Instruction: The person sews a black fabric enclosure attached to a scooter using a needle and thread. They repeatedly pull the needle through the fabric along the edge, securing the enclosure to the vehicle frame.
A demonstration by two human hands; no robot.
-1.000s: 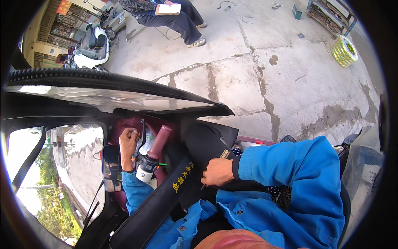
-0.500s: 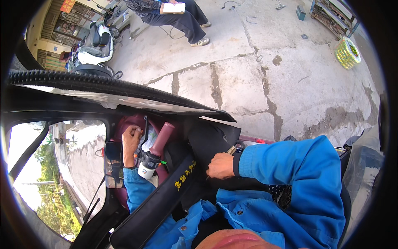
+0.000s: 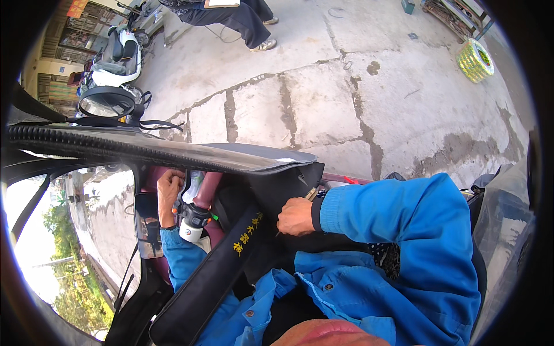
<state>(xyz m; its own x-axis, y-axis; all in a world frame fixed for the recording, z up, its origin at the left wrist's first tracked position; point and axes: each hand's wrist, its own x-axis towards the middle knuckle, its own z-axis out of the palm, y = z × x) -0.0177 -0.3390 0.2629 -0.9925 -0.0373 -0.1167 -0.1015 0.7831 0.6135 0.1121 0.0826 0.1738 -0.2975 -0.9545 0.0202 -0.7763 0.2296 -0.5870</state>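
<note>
In the head view my left hand (image 3: 170, 193) is curled up by the maroon body panel (image 3: 150, 176), beside a handlebar with a maroon grip (image 3: 208, 187) and black switch housing (image 3: 195, 214); what its fingers hold is unclear. My right hand (image 3: 294, 217) is closed on a thin tan object (image 3: 313, 191) I cannot make out, over black fabric (image 3: 264, 185). A long black padded bag (image 3: 213, 281) with yellow markings lies diagonally between my arms. A dark mirror (image 3: 148, 233) is left of my left wrist.
A black-edged clear cover (image 3: 86, 145) crosses above the handlebar. Beyond are a seated person (image 3: 236, 26), a white scooter (image 3: 112, 69), a metal rack (image 3: 453, 20) and a yellow-green woven basket (image 3: 474, 60). Clear plastic sheeting (image 3: 496, 242) hangs at right.
The view has shifted, so the scene sits higher and left. The cover's edge now sits lower over the handlebar and my left fingers, and a round mirror shows behind it. Both hands stay closed.
</note>
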